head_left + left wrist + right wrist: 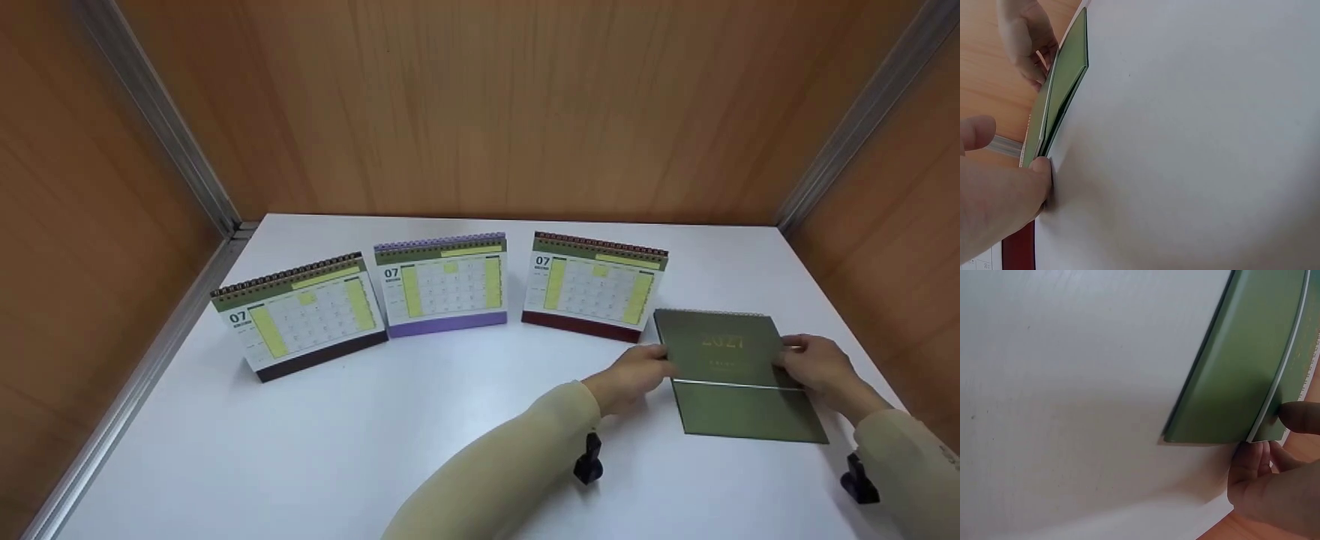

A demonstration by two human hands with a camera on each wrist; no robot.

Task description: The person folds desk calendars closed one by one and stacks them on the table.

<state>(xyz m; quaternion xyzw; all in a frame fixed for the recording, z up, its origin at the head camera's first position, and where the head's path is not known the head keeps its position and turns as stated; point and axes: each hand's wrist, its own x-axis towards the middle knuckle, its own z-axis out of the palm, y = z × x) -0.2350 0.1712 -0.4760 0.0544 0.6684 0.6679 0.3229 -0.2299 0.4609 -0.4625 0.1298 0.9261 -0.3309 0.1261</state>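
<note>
A dark green desk calendar [724, 360] with a gold 2021-like number on its cover is at the right of the white table. Its spiral binding faces the back, and the lower green flap of its base reaches toward the person. My left hand [630, 375] pinches the calendar's left edge, thumb near the cover. On the opposite edge, my right hand [821, 369] grips it with thumb on top and fingers beneath, as the right wrist view shows at the calendar's corner [1230, 382]. The left wrist view shows a narrow gap between the calendar's green boards [1069, 67].
Three desk calendars showing 07 stand tent-like in a row behind: one with a black base [300, 315], one purple [442, 289], one dark red [596, 289], close to my left hand. Wooden panels [480, 105] enclose the white table [337, 450] at the back and sides.
</note>
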